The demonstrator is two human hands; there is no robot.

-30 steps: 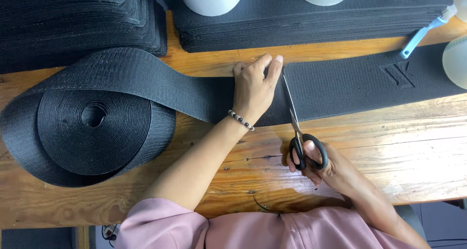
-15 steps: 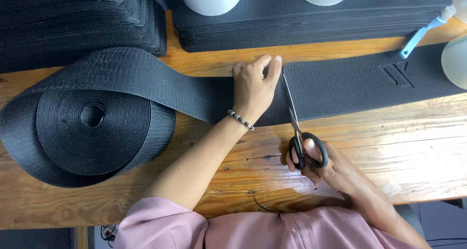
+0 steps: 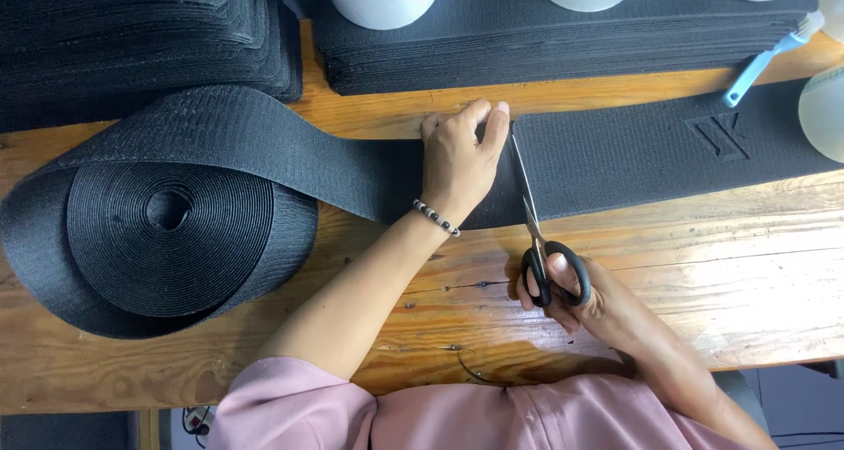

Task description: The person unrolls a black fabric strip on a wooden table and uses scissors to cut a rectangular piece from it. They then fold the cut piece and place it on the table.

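Nearest the camera, the right hand (image 3: pixel 585 296) has its fingers through the black loops of a pair of scissors (image 3: pixel 536 230), gripping the handles. The blades look closed or nearly so, lying across the black webbing strip (image 3: pixel 615 156) from its near edge to almost its far edge. Judging by that, the cut across the band seems nearly or just finished; whether the last threads at the far edge are parted cannot be told.

Just to the left of the blades, the left hand (image 3: pixel 457 164) lies flat with fingers spread loosely, pressing the strip against the wooden table (image 3: pixel 703 274); its fingertips reach the strip's far edge beside the scissor tips. It holds nothing.

Further left of that hand, the strip runs back to a large roll of webbing (image 3: pixel 167 239), still mostly wound.

Beyond both hands lie stacks of cut black pieces (image 3: pixel 563 46), and a light blue brush (image 3: pixel 765 59) rests far right.
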